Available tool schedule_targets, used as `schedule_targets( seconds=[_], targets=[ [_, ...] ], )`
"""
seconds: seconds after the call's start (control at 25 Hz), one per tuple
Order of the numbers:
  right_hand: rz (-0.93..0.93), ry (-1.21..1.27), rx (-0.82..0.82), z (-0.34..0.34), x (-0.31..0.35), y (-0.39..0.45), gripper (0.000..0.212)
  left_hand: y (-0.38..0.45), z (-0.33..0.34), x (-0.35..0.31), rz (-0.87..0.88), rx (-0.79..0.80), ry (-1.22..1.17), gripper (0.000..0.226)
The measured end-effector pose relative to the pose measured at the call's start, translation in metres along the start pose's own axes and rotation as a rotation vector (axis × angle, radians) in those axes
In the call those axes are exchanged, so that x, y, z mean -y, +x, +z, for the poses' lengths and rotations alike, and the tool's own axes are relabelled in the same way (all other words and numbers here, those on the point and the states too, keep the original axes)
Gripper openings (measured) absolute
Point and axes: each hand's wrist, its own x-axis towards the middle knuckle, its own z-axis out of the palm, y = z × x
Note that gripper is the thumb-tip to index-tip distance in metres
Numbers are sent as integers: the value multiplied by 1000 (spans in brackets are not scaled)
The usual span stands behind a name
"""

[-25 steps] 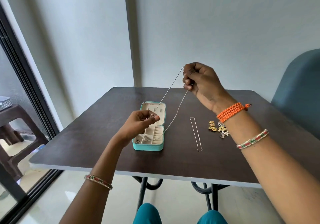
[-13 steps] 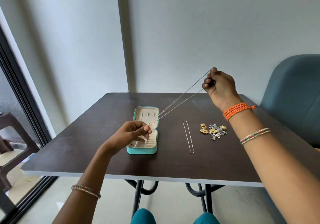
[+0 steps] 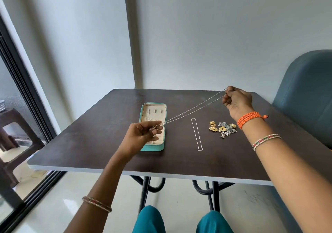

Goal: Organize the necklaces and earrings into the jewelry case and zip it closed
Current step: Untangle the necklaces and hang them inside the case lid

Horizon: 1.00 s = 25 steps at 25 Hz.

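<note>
The chain (image 3: 193,110) runs taut as a doubled line from low left to high right above the table (image 3: 89,142): the left hand (image 3: 142,135) pinches its pendant end right over the open case (image 3: 153,126), while the right hand (image 3: 236,101) pinches the other end well off to the right. The case lies under the left hand, so the right end has to travel left along that axis; a second necklace (image 3: 196,133) and the earrings (image 3: 222,128) wait on the table between the two hands

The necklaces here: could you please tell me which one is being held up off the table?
The beaded necklace, pinched taut between left hand and right hand above the jewelry case. The other necklace lies flat on the table.
</note>
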Motion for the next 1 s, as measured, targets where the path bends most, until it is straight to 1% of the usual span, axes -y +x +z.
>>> schedule_targets(
  seconds=[0.04, 0.08, 0.16, 0.2, 0.28, 0.36, 0.48, 0.64, 0.76, 0.84, 0.92, 1.0],
  targets=[
    [0, -11, -17, 0, -2, 1, 31, 0, 2, 2, 47, -64, 92, 29],
    [-1, -29, -38, 0, -3, 1, 32, -1, 4, 4, 78, -111, 128, 28],
    [17, -39, -66, 0, -6, -2, 33, -3, 5, 11, 86, -154, 85, 24],
    [43, -18, -53, 2, -6, -5, 32, -4, 7, 13, 67, -150, 48, 22],
    [90, 16, 49, 8, -7, -17, 28, -7, 14, 17, 44, -114, 15, 19],
    [60, -77, 204, 20, -4, -30, 22, -3, 25, 17, 60, -90, 25, 19],
    [-105, -346, 409, 41, 6, -50, 14, 11, 42, 8, 113, -25, 84, 28],
    [-289, -609, 573, 59, 21, -67, 5, 29, 63, -9, 170, 36, 169, 47],
    [-366, -663, 602, 65, 36, -75, 7, 41, 76, -23, 171, 116, 141, 51],
    [-365, -605, 596, 69, 47, -79, 8, 47, 83, -31, 170, 176, 109, 40],
    [-401, -545, 557, 72, 55, -80, 12, 47, 88, -32, 121, 241, 12, 24],
    [-458, -493, 491, 73, 61, -74, 16, 39, 88, -24, 37, 317, -87, 23]
  ],
)
